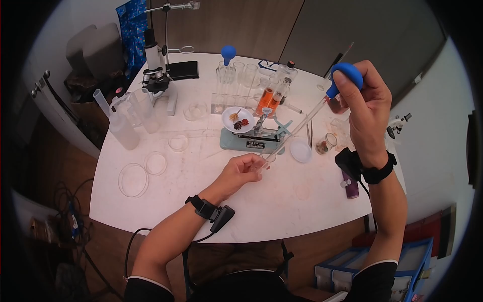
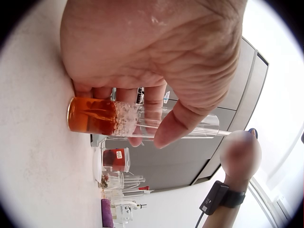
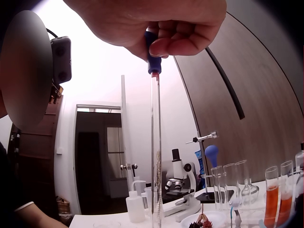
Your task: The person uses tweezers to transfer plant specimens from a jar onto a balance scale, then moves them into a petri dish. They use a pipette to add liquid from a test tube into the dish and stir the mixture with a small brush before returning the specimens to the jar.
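My right hand (image 1: 371,105) is raised at the right, its thumb and fingers squeezing the blue rubber bulb (image 1: 349,75) of a long glass pipette (image 1: 310,117). From the bulb the pipette slants down toward my left hand (image 1: 240,171). There my left fingers and thumb hold a clear glass test tube (image 2: 199,127) upright at the table surface. Orange-red liquid (image 2: 92,115) fills its bottom, topped with a layer of bubbles. In the left wrist view the pipette enters the tube's mouth. A little reddish liquid shows just below the bulb in the right wrist view.
Behind my left hand stands a balance scale (image 1: 246,143) with dried plant bits on its white pan (image 1: 229,129). Orange-filled tubes (image 1: 266,100), a test tube rack (image 1: 218,106), and a microscope (image 1: 156,75) are farther back. Petri dishes (image 1: 133,195) and plastic bottles (image 1: 123,132) sit left.
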A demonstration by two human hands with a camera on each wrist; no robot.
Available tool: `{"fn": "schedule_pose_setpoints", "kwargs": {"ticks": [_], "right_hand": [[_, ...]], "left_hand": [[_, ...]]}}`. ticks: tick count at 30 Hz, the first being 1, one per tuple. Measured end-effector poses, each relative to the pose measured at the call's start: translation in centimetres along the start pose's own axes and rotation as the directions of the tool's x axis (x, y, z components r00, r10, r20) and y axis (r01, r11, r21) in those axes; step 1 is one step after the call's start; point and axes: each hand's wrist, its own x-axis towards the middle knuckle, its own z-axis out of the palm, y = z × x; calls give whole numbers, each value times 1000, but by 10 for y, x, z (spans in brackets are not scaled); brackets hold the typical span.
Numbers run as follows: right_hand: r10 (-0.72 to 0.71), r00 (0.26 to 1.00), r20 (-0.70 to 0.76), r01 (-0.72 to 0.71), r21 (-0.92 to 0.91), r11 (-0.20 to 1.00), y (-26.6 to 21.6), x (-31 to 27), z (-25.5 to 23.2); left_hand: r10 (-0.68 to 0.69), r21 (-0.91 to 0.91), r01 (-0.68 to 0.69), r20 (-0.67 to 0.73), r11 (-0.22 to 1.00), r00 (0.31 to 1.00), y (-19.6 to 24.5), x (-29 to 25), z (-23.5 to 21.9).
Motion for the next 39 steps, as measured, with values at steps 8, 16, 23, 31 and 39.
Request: {"fn": "schedule_pose_setpoints", "kwargs": {"ticks": [8,16,23,31,39], "right_hand": [[-62,996,-65,61,-27,998,-6,9,-13],[-158,979,-132,155,-29,987,-23,14,-30],[-155,973,-172,150,-42,988,-37,9,-38],[-124,974,-189,122,-20,992,-41,7,-42],[-85,972,-220,89,4,996,-43,6,-39]], "left_hand": [[-1,-4,1,0,1000,1000,-1,0,-1],[3,-24,-3,-1,1000,1000,1,-1,1],[3,-10,-3,5,1000,1000,-1,0,-1],[19,-17,-19,-4,1000,1000,-4,1,-1],[10,-16,-10,-7,1000,1000,-4,0,-1]]}}
